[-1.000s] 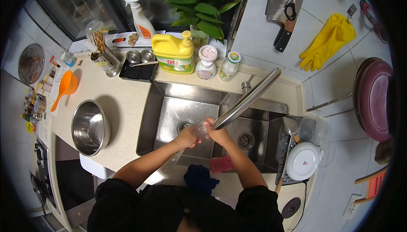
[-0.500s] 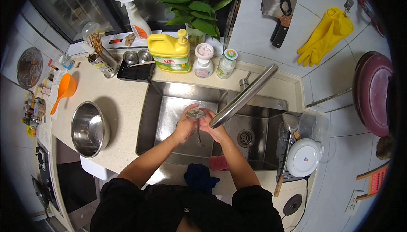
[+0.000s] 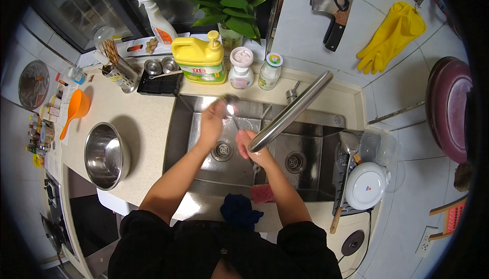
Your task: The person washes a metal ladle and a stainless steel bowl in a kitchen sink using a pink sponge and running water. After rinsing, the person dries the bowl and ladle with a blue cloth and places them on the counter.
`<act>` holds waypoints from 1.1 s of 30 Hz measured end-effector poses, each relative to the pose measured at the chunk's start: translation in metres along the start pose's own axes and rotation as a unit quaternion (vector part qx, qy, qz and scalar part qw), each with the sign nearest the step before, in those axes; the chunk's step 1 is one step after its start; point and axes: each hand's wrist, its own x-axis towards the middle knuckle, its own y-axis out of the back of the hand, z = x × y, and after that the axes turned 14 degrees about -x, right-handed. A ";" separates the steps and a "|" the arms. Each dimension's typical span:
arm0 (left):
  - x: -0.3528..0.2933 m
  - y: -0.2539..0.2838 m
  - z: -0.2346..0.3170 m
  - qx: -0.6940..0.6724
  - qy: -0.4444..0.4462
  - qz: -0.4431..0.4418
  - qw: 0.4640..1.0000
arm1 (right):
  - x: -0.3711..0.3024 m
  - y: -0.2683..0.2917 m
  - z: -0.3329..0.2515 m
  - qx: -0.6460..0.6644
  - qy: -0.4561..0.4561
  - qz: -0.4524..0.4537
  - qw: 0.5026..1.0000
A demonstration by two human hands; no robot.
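Note:
My right hand (image 3: pixel 249 145) is closed round the handle of a shiny metal ladle (image 3: pixel 234 117) above the sink (image 3: pixel 192 184). The ladle slants up and to the left, its round bowl at the far end and blurred. My left hand (image 3: pixel 210 122) is beside the bowl, its fingers smeared by motion, so I cannot tell how they grip it. The steel faucet spout (image 3: pixel 291 112) passes over my right wrist. A pink sponge (image 3: pixel 262 193) sits on the sink's near edge, and a dark blue cloth (image 3: pixel 240 211) lies left of it.
A steel bowl (image 3: pixel 105 155) stands on the left counter, with an orange scoop (image 3: pixel 78 104) beyond. Behind the sink are a yellow detergent jug (image 3: pixel 199 59), a pump bottle (image 3: pixel 241 69) and a jar (image 3: pixel 270 72). At right, a rack holds a white dish (image 3: pixel 365 186) and a spatula (image 3: pixel 349 144).
My left hand has moved up and left with the ladle's bowl; my right hand has shifted slightly down along the handle. The left basin's drain has come into sight.

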 end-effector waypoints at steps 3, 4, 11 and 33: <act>0.014 0.017 0.011 -0.097 0.044 0.002 0.994 | -0.019 0.010 0.006 -0.037 -0.008 -0.065 0.997; 0.013 0.017 0.017 -0.107 0.041 0.017 0.993 | -0.024 0.011 0.005 -0.038 -0.017 -0.066 0.997; 0.012 0.039 0.020 -0.109 0.063 0.044 0.991 | -0.037 0.017 0.004 -0.072 -0.078 -0.096 0.990; -0.024 0.019 -0.027 -0.165 0.237 0.004 0.957 | -0.036 0.007 -0.018 0.086 -0.187 -0.107 0.973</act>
